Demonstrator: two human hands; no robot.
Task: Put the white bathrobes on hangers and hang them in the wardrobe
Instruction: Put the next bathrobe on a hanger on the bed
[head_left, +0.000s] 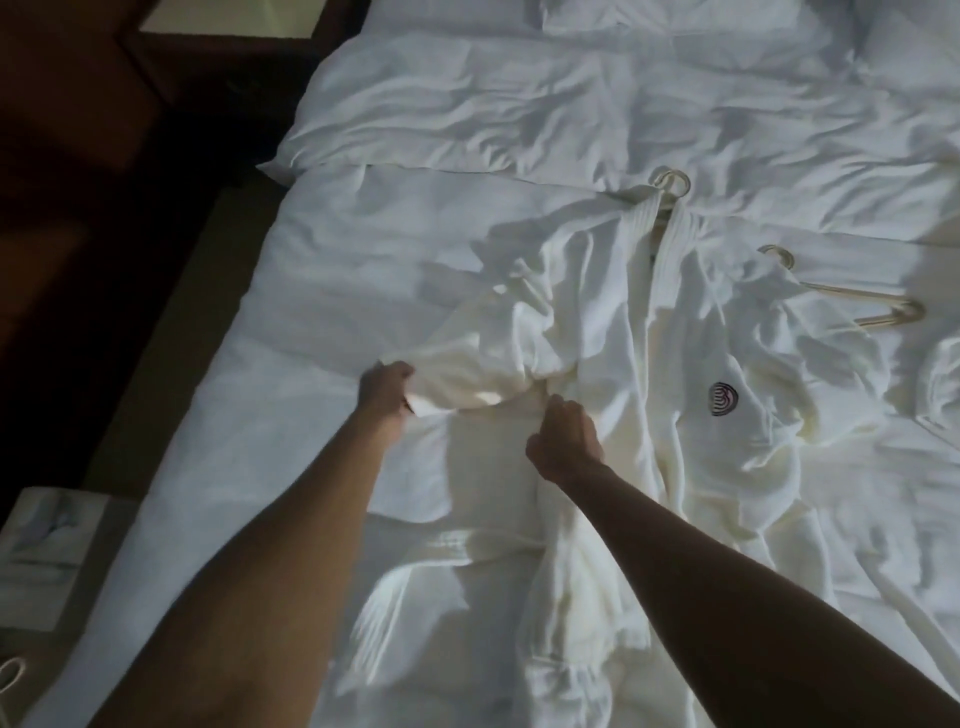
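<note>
A white bathrobe (639, 364) with a dark chest emblem lies spread on the bed, its collar around a pale hanger (672, 182) whose hook shows at the top. My left hand (384, 387) grips the end of the robe's left sleeve. My right hand (566, 436) pinches the robe's fabric near the waist. A second pale hanger (852, 306) lies to the right, partly under crumpled white cloth. The robe's belt (467, 545) runs across the bed near my forearms.
The bed (322, 322) is covered with a rumpled white duvet, pillows at the top. Dark wooden furniture and floor lie to the left. A light paper or card (47, 551) sits at the lower left beside the bed.
</note>
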